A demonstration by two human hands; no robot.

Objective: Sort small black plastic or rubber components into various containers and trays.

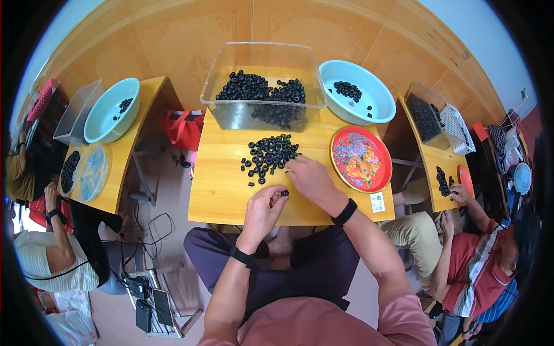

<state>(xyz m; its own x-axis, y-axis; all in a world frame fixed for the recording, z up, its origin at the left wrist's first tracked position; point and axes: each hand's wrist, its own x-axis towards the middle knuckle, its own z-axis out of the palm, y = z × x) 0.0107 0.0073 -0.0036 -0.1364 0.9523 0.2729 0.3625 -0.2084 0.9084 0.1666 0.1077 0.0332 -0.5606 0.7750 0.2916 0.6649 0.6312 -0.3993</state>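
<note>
My left hand point(262, 209) is closed in a pinch near the table's front edge. Between its thumb and forefinger sits a small black ring-shaped part point(284, 193). My right hand point(309, 177) reaches over the near right side of a loose pile of black ring-shaped parts point(271, 153). Its fingertips are drawn together at the edge of that pile, and what they hold, if anything, is too small to make out. To the right of my right hand lies a round red tray point(333, 151) with a flower pattern and small shiny bits scattered at its upper side.
Behind the pile, a clear plastic bin point(262, 104) holds many black parts. Beside it a light blue basin point(388, 95) contains several more. A white label point(377, 202) lies at the yellow table's point(222, 190) right corner. People work at tables on both sides.
</note>
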